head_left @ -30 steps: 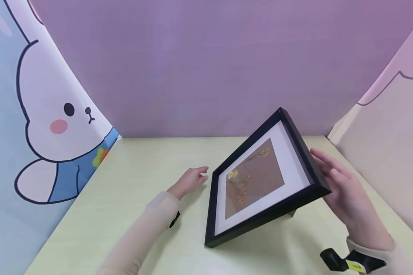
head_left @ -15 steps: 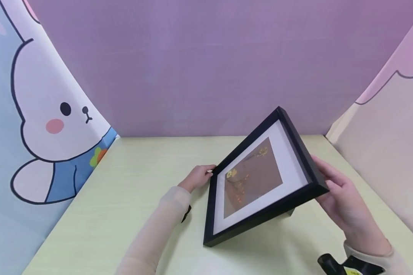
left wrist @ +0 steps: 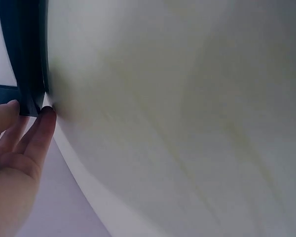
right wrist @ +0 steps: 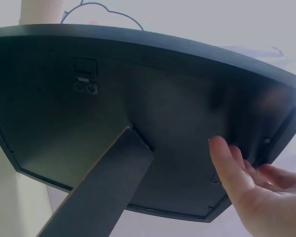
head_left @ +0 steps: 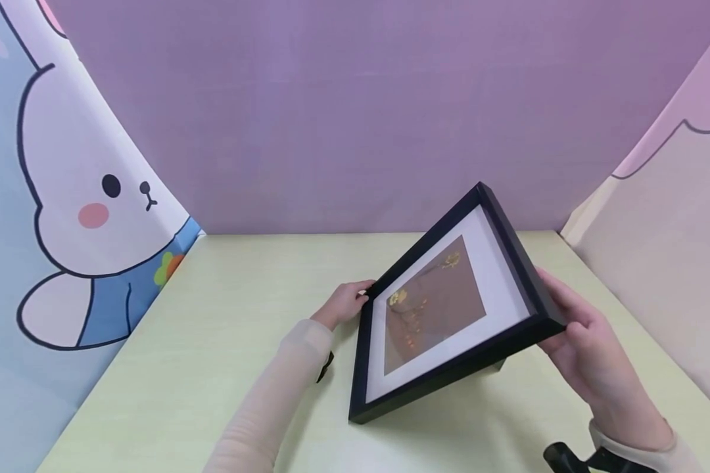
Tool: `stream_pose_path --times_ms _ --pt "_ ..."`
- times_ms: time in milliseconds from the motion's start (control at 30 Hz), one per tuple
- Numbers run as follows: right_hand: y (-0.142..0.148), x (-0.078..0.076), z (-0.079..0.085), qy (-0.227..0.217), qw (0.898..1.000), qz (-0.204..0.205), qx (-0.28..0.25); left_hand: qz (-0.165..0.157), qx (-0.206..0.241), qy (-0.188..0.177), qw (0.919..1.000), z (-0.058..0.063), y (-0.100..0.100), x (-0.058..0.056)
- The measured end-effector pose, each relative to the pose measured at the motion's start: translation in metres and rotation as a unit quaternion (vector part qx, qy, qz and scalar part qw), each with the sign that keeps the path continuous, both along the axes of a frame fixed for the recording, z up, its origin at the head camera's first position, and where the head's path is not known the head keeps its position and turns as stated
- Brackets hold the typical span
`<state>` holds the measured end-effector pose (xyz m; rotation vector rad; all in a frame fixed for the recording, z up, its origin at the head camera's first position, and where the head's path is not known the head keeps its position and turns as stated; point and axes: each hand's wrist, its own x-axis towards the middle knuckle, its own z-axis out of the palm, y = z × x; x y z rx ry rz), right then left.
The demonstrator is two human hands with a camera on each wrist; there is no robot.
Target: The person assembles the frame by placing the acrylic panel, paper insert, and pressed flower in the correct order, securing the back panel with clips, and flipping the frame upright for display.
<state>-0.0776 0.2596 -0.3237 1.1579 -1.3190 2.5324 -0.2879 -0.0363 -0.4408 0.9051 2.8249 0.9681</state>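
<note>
A black picture frame [head_left: 436, 302] with a white mat and a flower picture leans back at a slant on the pale table. My left hand [head_left: 344, 302] pinches its far left corner. In the left wrist view the left hand [left wrist: 19, 153] has its thumb on one side of that corner and its fingers on the other. At the right edge, my right hand [head_left: 588, 355] holds the frame. The right wrist view shows several fingers [right wrist: 229, 168] of this hand against the black back panel [right wrist: 172, 113]. From that panel an easel leg [right wrist: 106, 182] sticks out.
The pale green table [head_left: 260, 263] spreads around the frame. A purple wall [head_left: 331, 118] stands at the back. A rabbit-printed panel [head_left: 94, 197] lines the left, and a cream and pink panel [head_left: 674, 249] lines the right.
My left hand has moved right and taken hold of the frame's left corner. My right hand has settled closer against the right edge. The frame has hardly moved.
</note>
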Motion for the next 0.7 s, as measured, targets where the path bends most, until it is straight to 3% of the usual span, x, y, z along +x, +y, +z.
stream_pose_path --times_ms 267,700 --pt "-0.0047 0.0026 0.0029 -0.022 0.999 0.009 -0.024 0.007 0.015 0.0 0.9999 0.0027 0.0014 0.0025" --pt "-0.005 -0.0032 0.0017 0.0 1.0 0.007 -0.025 0.018 0.018 0.005 0.9997 0.0017 -0.0075 0.0067"
